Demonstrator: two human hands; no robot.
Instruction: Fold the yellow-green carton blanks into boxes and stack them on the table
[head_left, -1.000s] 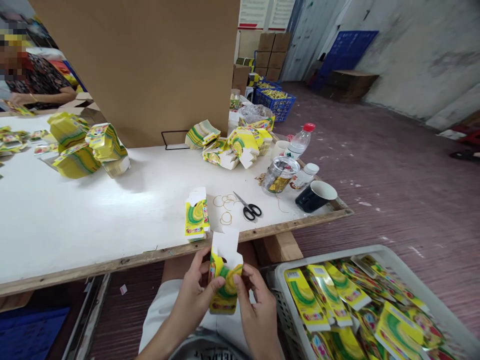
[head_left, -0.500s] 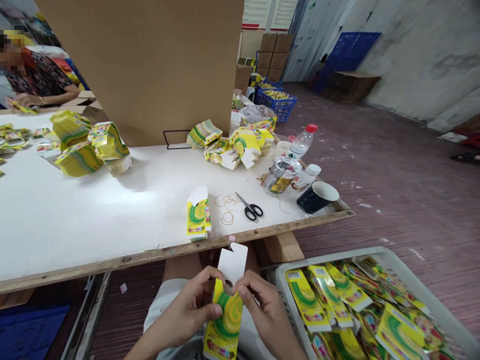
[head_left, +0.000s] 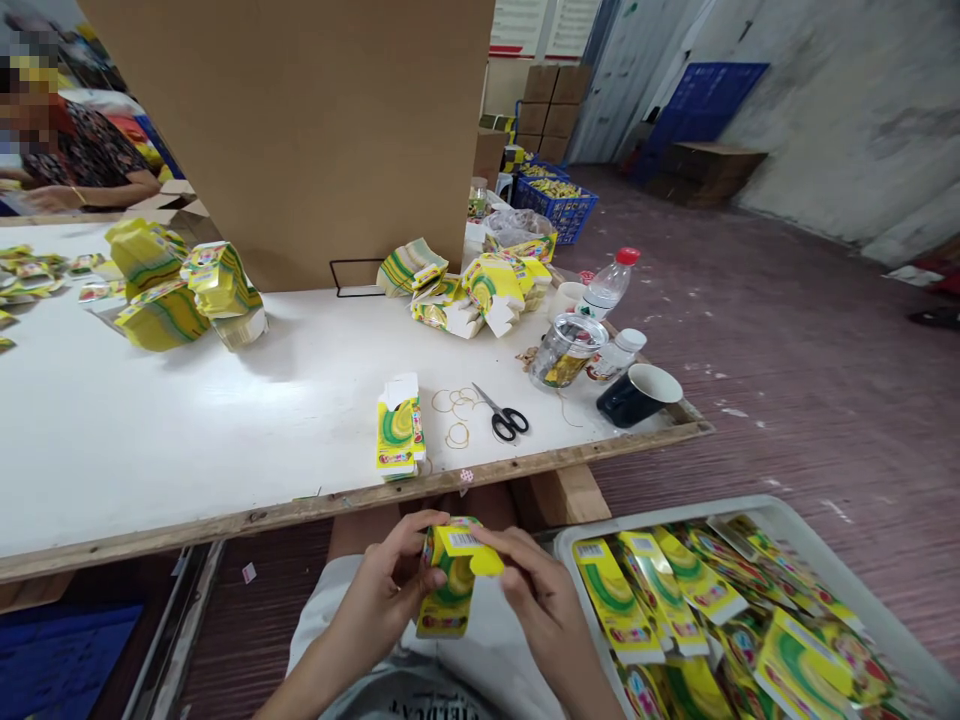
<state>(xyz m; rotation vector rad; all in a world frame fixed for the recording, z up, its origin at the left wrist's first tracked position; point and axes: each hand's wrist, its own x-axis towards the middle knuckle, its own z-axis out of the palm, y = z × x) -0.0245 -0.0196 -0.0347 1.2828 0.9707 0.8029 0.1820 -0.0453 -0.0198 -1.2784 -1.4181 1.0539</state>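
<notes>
My left hand (head_left: pixel 401 583) is closed round the left side of a small yellow-and-green printed carton (head_left: pixel 450 600), held upright above my lap. The carton's top flap, with a barcode on it, is folded over toward me, and its rounded yellow tab sticks out at the right. My right hand (head_left: pixel 538 585) pinches at this flap, fingers on top and thumb near the tab. A short stack of flat cartons (head_left: pixel 399 430) lies on the white table beyond my hands. At my right, a grey tray (head_left: pixel 566 550) is full of similar cartons.
Black-handled scissors (head_left: pixel 506 418) and several rubber bands (head_left: pixel 457 435) lie near the wooden table edge. A dark mug (head_left: pixel 628 398), a clear jar (head_left: pixel 562 355) and bottles stand at the corner. Carton bundles (head_left: pixel 491 290) lie farther back by a large cardboard sheet (head_left: pixel 322 140). Another person sits far left.
The carton's tall white flap, upright before, is now folded down over the top with its barcode showing. My right hand has moved up onto it, and the carton is raised slightly.
</notes>
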